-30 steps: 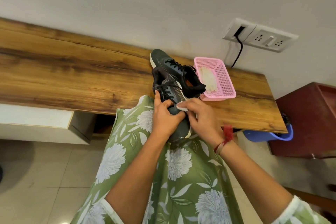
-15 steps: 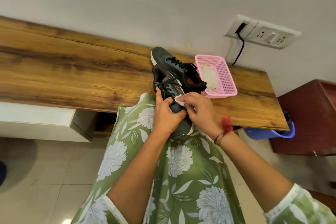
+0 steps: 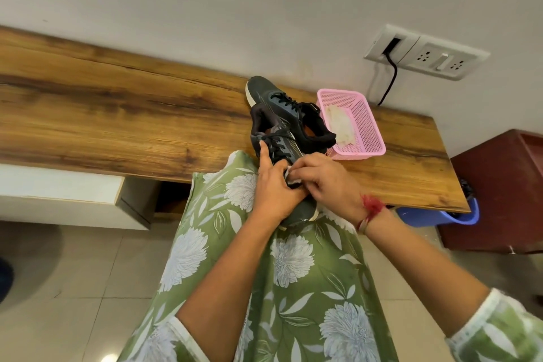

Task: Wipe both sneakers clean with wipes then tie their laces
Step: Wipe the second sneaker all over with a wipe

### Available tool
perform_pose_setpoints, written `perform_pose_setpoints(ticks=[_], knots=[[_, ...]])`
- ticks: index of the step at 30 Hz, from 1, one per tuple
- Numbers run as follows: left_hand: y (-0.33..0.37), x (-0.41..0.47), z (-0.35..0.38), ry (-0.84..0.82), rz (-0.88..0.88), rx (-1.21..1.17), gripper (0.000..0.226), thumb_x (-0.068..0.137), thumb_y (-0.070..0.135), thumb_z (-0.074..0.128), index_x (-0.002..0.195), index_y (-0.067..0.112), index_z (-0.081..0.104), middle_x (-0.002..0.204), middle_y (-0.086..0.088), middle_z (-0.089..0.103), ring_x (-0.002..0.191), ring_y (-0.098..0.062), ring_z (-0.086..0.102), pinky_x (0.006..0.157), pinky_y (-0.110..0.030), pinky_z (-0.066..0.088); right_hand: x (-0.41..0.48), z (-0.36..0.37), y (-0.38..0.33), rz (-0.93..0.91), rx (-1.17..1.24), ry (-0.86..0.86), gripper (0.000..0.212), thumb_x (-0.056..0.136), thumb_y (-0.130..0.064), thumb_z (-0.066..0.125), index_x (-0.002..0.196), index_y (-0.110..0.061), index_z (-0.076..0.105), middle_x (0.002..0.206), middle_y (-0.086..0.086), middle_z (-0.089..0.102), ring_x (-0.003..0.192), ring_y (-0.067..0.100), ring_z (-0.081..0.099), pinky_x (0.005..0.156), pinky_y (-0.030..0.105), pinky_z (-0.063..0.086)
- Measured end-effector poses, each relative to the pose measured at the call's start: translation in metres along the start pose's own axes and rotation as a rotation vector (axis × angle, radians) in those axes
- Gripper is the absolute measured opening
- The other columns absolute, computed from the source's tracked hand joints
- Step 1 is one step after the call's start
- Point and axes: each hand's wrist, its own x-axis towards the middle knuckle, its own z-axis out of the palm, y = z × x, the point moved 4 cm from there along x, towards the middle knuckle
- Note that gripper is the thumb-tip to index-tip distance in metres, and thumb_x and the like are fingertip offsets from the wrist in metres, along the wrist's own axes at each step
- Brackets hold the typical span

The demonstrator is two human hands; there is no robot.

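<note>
Grained wooden shelf [image 3: 117,114]; perforated pink plastic basket [image 3: 368,123]; matt dark sneaker [image 3: 282,138].

Dark sneaker [image 3: 286,134], white wipe [image 3: 289,179] against it

Left hand [image 3: 274,191] gripping sneaker [image 3: 276,138], right hand [image 3: 324,182] pressing wipe [image 3: 289,176]

**A room at home, by every sign**

We're looking down into a lived-in domestic room. A long wood-grain counter [image 3: 117,114] runs along a plain white plastered wall [image 3: 205,9], with a white drawer unit [image 3: 58,194] tucked beneath it. Up on the wall there's a white switch-and-socket plate [image 3: 426,56] with a black cable [image 3: 392,79] plugged in. Glossy beige floor tiles [image 3: 73,288] lie underfoot, and a maroon cabinet [image 3: 499,191] stands at the right, a blue plastic tub [image 3: 458,217] just beside it. A pink plastic mesh basket [image 3: 373,126] and a dark lace-up sneaker [image 3: 264,89] sit on the counter: household stuff.
</note>
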Motion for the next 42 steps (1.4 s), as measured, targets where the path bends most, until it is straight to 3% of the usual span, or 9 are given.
perform_pose_setpoints(ticks=[5,11,18,26,29,32,34,37,42], knots=[[0.000,0.003,0.004,0.002,0.023,-0.005,0.023,0.076,0.020,0.074,0.090,0.011,0.057,0.161,-0.006,-0.010,0.143,-0.022,0.027,0.101,-0.027,0.034,0.007,-0.005,0.023,0.092,-0.024,0.110,0.028,0.078,-0.002,0.048,0.089,-0.008,0.072,0.093,0.005,0.067,0.088,0.025,0.063,0.073,0.041,0.054],[-0.001,0.002,0.001,0.008,0.010,-0.002,0.027,0.078,0.022,0.072,0.074,0.019,0.046,0.162,-0.008,-0.008,0.139,-0.023,0.034,0.098,-0.029,0.036,0.005,0.001,0.007,-0.048,-0.013,-0.004,0.027,0.071,0.009,0.058,0.086,-0.008,0.073,0.090,0.005,0.068,0.086,0.022,0.063,0.076,0.028,0.047],[-0.006,0.008,0.000,0.044,-0.003,-0.098,0.022,0.078,0.011,0.071,0.097,0.008,0.061,0.162,-0.008,-0.005,0.146,-0.015,0.013,0.098,-0.015,0.021,0.009,0.006,0.014,0.228,0.163,0.301,0.030,0.073,0.010,0.056,0.087,-0.010,0.074,0.089,0.003,0.069,0.084,0.013,0.063,0.076,0.022,0.048],[-0.015,0.011,0.000,0.058,-0.072,-0.285,0.024,0.079,0.005,0.072,0.099,0.009,0.061,0.161,0.001,0.002,0.141,-0.017,0.027,0.102,-0.022,0.033,0.011,-0.007,0.044,0.476,0.119,0.233,0.027,0.077,0.008,0.060,0.086,-0.014,0.075,0.088,0.002,0.068,0.086,0.018,0.064,0.078,0.029,0.048],[-0.018,0.011,-0.008,0.088,-0.142,-0.536,0.023,0.081,0.001,0.069,0.101,0.010,0.063,0.159,0.004,0.011,0.134,-0.020,0.039,0.094,-0.036,0.050,0.001,-0.013,0.070,0.829,0.641,0.486,0.024,0.083,0.004,0.063,0.086,-0.018,0.070,0.088,-0.007,0.067,0.087,0.013,0.063,0.083,0.032,0.052],[-0.023,0.012,-0.012,0.083,-0.263,-0.853,0.015,0.073,0.006,0.072,0.086,0.008,0.066,0.142,-0.014,0.044,0.103,-0.029,0.058,0.065,-0.029,0.054,-0.007,-0.015,0.067,0.894,1.158,0.658,0.026,0.085,0.011,0.057,0.089,-0.013,0.066,0.086,-0.003,0.071,0.086,0.016,0.066,0.076,0.029,0.056],[-0.021,0.010,-0.013,0.045,-0.386,-1.085,0.020,0.075,0.015,0.075,0.090,0.005,0.067,0.116,-0.023,0.062,0.092,-0.035,0.061,0.070,-0.037,0.055,-0.007,-0.015,0.058,0.880,1.342,0.641,0.025,0.086,0.013,0.053,0.093,-0.008,0.064,0.082,-0.002,0.073,0.079,0.013,0.068,0.068,0.022,0.057],[-0.024,0.011,-0.017,0.067,-0.495,-1.032,0.039,0.078,0.037,0.077,0.098,0.004,0.069,0.100,-0.018,0.071,0.083,-0.030,0.067,0.077,-0.042,0.055,-0.006,-0.020,0.048,0.842,1.451,0.629,0.023,0.087,0.012,0.051,0.099,-0.004,0.063,0.088,0.002,0.072,0.082,0.015,0.068,0.072,0.024,0.058],[-0.026,0.015,-0.013,0.166,-0.396,-0.841,0.048,0.047,0.049,0.085,0.073,0.010,0.077,0.144,-0.006,0.048,0.122,-0.032,0.055,0.094,-0.049,0.052,0.008,-0.027,0.036,0.705,1.130,0.463,0.023,0.086,0.008,0.057,0.099,-0.010,0.066,0.091,-0.004,0.070,0.082,0.005,0.066,0.070,0.020,0.055]])
